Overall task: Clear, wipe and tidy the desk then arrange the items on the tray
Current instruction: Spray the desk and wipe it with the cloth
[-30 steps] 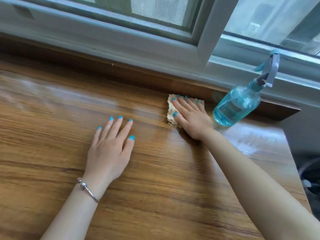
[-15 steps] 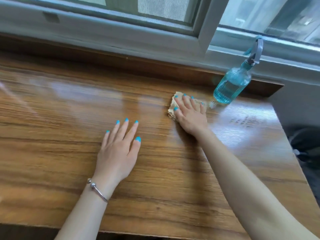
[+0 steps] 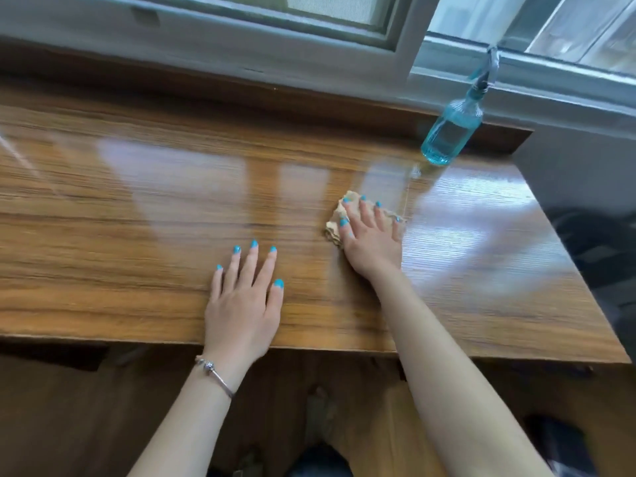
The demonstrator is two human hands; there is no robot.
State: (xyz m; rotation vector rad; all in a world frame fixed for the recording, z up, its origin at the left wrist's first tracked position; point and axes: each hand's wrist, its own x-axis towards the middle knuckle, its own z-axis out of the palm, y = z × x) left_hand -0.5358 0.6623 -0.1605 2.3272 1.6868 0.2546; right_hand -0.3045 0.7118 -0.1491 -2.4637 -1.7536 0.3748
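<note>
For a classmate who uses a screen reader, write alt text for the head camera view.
A right hand presses a tan cloth flat on a glossy wooden desk, while the left hand rests palm-down beside it. A blue spray bottle stands at the desk's far right corner, below a window.

We see the glossy brown wooden surface (image 3: 144, 215) lying open across its whole left half and along the near edge. Only a teal glass spray bottle (image 3: 449, 132) stands in the far right corner, against the dark wooden back ledge (image 3: 206, 87). A crumpled tan cloth (image 3: 335, 220) lies right of centre, well apart from the bottle.
</note>
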